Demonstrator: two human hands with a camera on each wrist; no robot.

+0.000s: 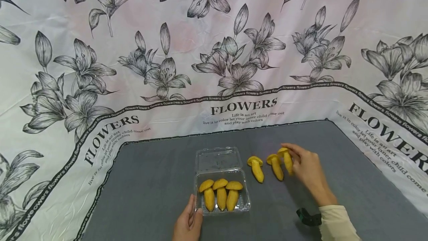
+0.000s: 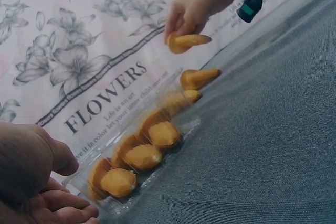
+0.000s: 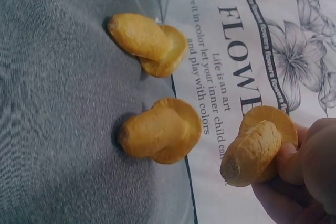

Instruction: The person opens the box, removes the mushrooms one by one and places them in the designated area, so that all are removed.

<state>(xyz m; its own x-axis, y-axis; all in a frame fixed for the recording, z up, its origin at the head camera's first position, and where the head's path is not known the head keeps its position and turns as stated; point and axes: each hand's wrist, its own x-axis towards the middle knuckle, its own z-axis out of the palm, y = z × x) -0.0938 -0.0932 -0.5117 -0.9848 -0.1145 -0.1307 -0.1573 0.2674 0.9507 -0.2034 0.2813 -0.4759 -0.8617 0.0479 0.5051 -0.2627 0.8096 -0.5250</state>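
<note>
Table: a gray, fabric-textured tabletop [image 1: 143, 189] spreads under everything.
Backdrop: white cloth [image 1: 184, 114] with black line-drawn lilies [image 1: 240, 79], faint pink patches and "FLOWERS" lettering [image 1: 244, 106] stands around the table's back and sides.
Left hand [image 1: 188, 220]: thumb and fingers hold the near left corner of the clear plastic clamshell box [image 1: 246, 206].
Right hand [image 1: 309, 170]: thumb and fingers pinch a yellow mushroom [image 1: 287, 159] near its cap, raised off the table with its stem free.
Right wrist: a black band [image 1: 308, 217] beside a cream sleeve [image 1: 337, 222].
Box: its lid [image 1: 218, 160] lies open at the back; three yellow mushrooms [image 1: 221, 196] sit side by side inside, caps toward the lid.
Loose mushrooms: two [image 1: 256, 170] lie on the table, between the box and the right hand.
</note>
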